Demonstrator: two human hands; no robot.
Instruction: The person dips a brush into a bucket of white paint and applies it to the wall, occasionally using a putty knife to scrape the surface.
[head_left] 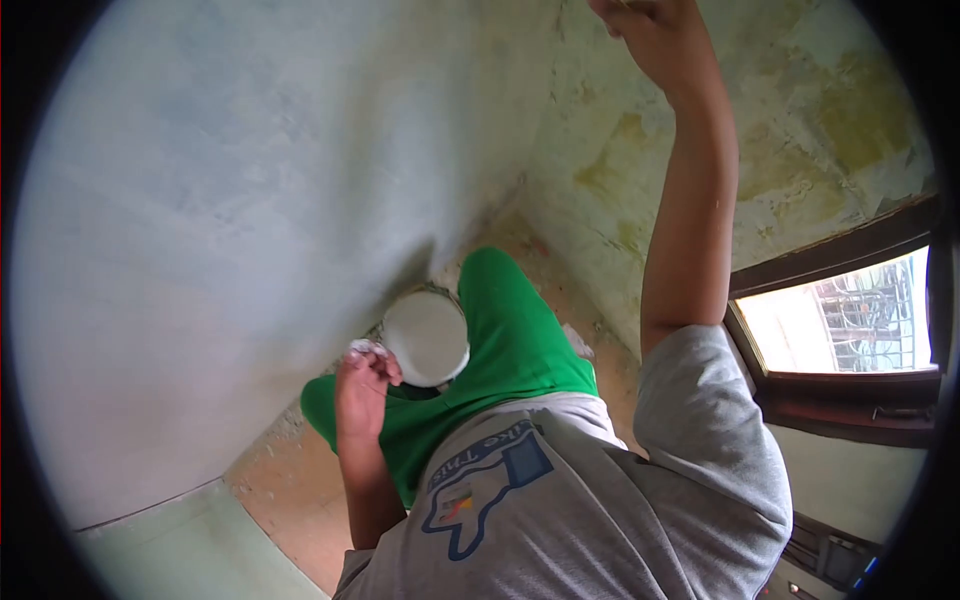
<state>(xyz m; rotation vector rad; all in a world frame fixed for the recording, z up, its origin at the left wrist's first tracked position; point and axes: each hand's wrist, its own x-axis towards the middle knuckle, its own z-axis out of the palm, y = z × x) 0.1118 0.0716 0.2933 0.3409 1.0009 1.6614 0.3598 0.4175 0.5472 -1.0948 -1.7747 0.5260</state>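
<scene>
My left hand (364, 388) hangs low in front of my lap, its fingers curled, with white matter on the fingertips. Whether something lies inside those fingers I cannot make out. Just right of it stands a round white bucket (466, 366), its pale grey top facing up, between my legs and close to the wall. My right hand (645, 22) is raised high at the top edge of the view, in front of the patchy wall. Its fingers are bent closed, and the frame cuts off part of it, so what it grips is hidden.
A smooth whitish wall (220, 220) fills the left and meets a stained yellow-green wall (800, 130) at a corner. On the right is a dark-framed window (835, 385) with a grille outside. The brownish floor (290, 480) shows below, beside a pale green surface (190, 545).
</scene>
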